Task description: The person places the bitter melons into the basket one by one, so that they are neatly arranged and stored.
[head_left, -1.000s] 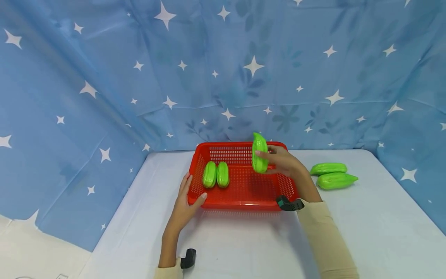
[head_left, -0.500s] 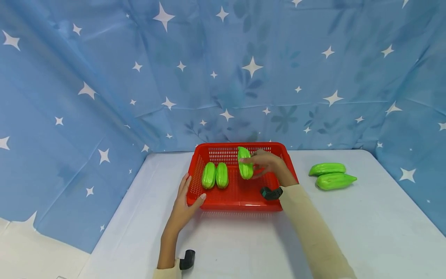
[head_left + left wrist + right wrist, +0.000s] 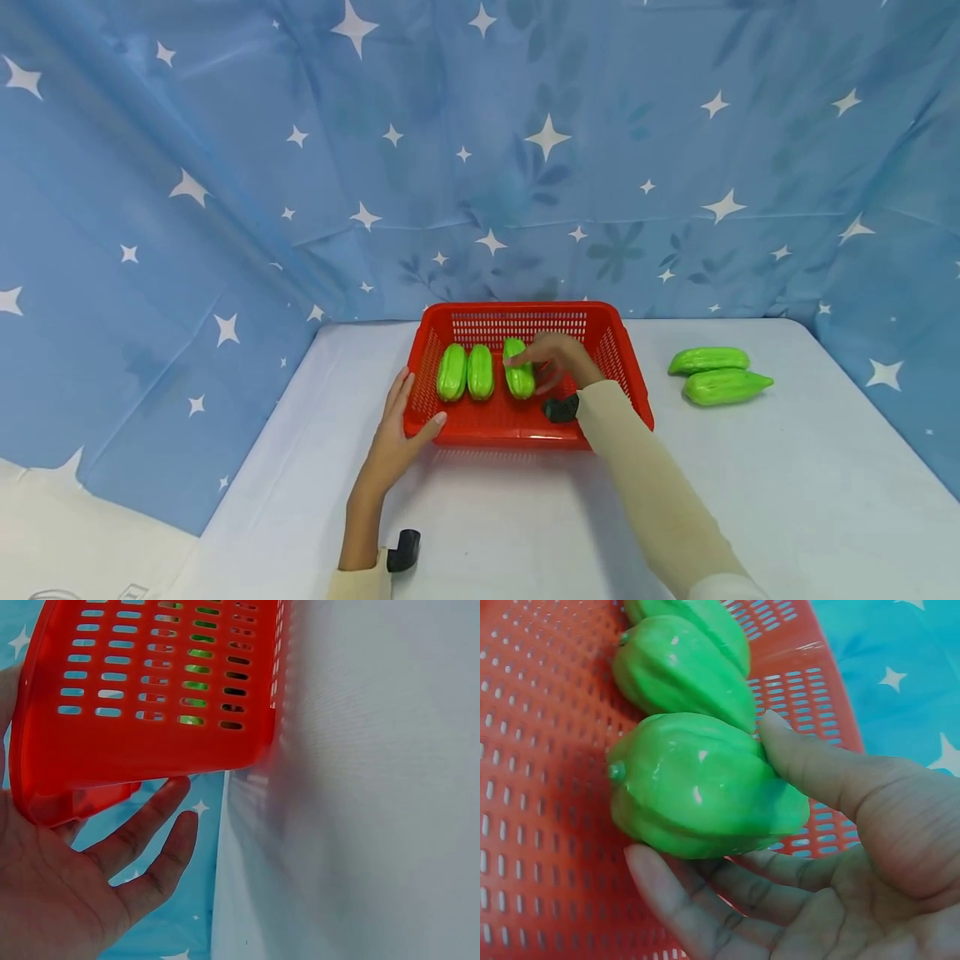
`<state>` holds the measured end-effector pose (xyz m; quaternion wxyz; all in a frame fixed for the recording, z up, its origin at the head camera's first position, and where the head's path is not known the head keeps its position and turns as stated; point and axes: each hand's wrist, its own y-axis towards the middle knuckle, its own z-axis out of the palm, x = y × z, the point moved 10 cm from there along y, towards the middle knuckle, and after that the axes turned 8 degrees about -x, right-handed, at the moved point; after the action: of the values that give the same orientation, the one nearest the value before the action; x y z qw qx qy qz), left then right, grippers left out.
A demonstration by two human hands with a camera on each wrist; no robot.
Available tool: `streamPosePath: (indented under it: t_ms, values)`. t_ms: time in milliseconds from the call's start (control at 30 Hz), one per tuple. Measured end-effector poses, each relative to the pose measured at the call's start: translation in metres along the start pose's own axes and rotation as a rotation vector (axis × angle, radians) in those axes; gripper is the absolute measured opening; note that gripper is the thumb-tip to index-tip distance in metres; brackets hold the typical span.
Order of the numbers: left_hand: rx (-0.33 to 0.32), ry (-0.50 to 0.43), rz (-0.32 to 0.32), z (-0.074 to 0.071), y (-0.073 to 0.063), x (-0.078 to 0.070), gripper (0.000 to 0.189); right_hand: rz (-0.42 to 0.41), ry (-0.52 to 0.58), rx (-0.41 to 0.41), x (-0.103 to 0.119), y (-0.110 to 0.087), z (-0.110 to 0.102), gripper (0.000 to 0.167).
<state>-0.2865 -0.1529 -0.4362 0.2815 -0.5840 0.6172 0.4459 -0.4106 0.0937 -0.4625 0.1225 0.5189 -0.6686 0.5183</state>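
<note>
In the head view, my right hand (image 3: 553, 357) holds a green ridged gourd (image 3: 519, 382) low inside the red basket (image 3: 525, 433). The right wrist view shows the thumb (image 3: 810, 761) against one side of this gourd (image 3: 697, 787) and curled fingers along the other. Two more gourds (image 3: 467, 372) lie side by side to its left, in the basket's left half. My left hand (image 3: 393, 446) rests at the basket's front left corner, thumb over the front rim. In the left wrist view its fingers (image 3: 154, 889) are spread and nearly straight beside the basket wall (image 3: 150, 746).
Two further green gourds (image 3: 716, 375) lie together on the white table (image 3: 795, 475), right of the basket. A blue curtain (image 3: 480, 167) with white stars stands behind the table and along its sides. Dark straps are on both wrists.
My right hand has carried its gourd leftward and down into the basket, close to the two lying there. The left hand has stayed at the corner.
</note>
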Motion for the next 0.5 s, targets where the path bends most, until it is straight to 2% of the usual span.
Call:
streamPosePath:
  t_ms: [200, 333, 500]
  values:
    - [0.01, 0.055, -0.008, -0.001, 0.0, -0.001, 0.093, 0.017, 0.005, 0.049, 0.001, 0.001, 0.012, 0.061]
    - [0.016, 0.104, -0.015, -0.003, 0.002, -0.002, 0.094, 0.025, 0.006, 0.058, 0.001, 0.004, 0.015, 0.057]
    - [0.014, 0.146, -0.016, -0.004, 0.003, -0.005, 0.095, 0.03, 0.003, 0.073, 0.0, 0.009, 0.019, 0.059]
